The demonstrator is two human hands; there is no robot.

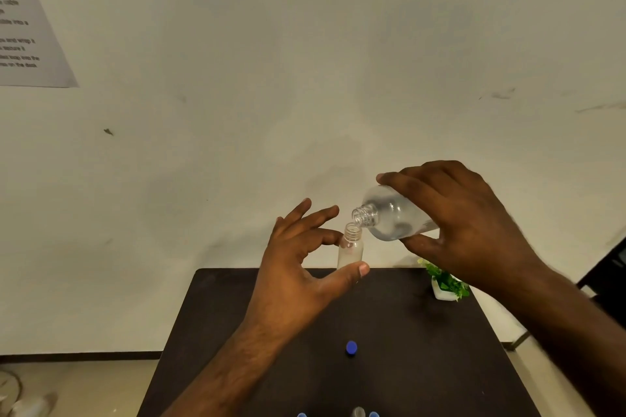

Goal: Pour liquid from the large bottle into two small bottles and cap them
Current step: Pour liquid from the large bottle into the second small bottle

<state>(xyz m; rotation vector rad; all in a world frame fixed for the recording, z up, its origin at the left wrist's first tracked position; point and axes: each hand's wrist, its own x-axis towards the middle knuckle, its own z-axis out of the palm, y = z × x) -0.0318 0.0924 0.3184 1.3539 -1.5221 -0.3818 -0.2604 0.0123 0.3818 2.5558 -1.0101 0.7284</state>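
Dark table (237,332) against a scuffed cream wall (305,61); left hand (298,267) pinches a small bottle (350,247), right hand (471,223) grips the tilted large bottle (389,213).

Right hand (464,223) tilts large bottle (389,213) over left-held small bottle (350,247)

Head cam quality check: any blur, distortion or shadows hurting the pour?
Head view: wide-angle bend skews the wall's printed paper sheet, text blurred; soft shadows on the wall; the clear large plastic bottle and small clear bottle stay readable; no liquid stream resolvable.
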